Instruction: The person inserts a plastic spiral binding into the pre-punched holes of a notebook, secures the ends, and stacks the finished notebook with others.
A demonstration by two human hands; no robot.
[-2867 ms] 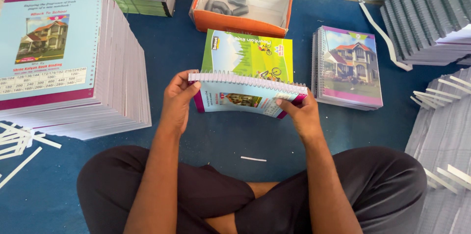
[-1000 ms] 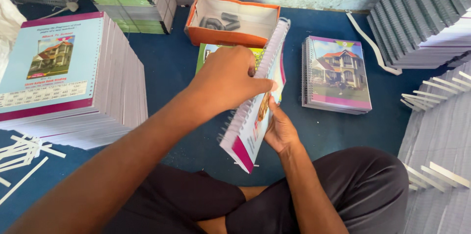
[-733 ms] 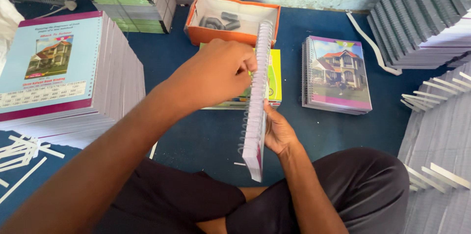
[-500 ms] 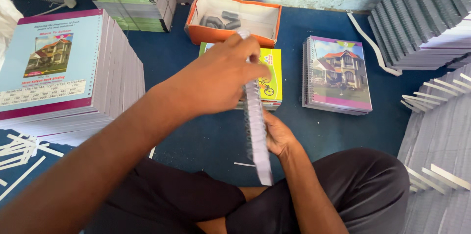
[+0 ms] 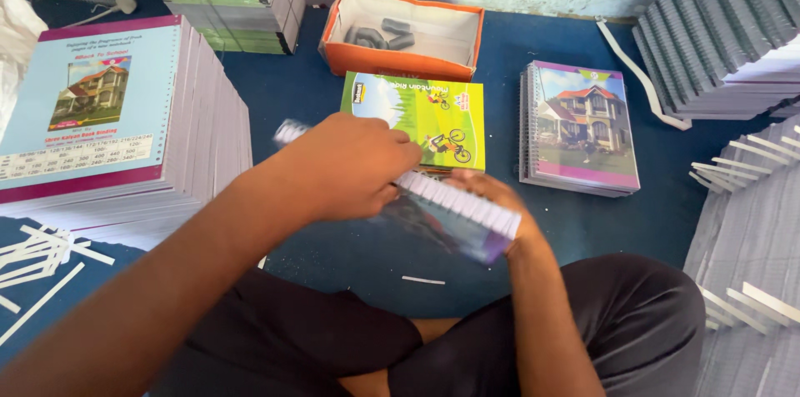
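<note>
We saw blue floor [image 5: 317,97]: orange box [image 5: 400,59] at twelve o'clock, house-cover notebooks [image 5: 579,130] at two, tall stack [image 5: 108,130] at ten.

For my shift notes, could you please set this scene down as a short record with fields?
Setting: person seated cross-legged on a blue floor
Left hand: grips the spiral-bound notebook from above
Right hand: supports the notebook's far end from below
Ahead: green-covered book, house-cover notebook stack, orange box
Left side: tall stack of cover sheets
Right side: grey page bundles
</note>
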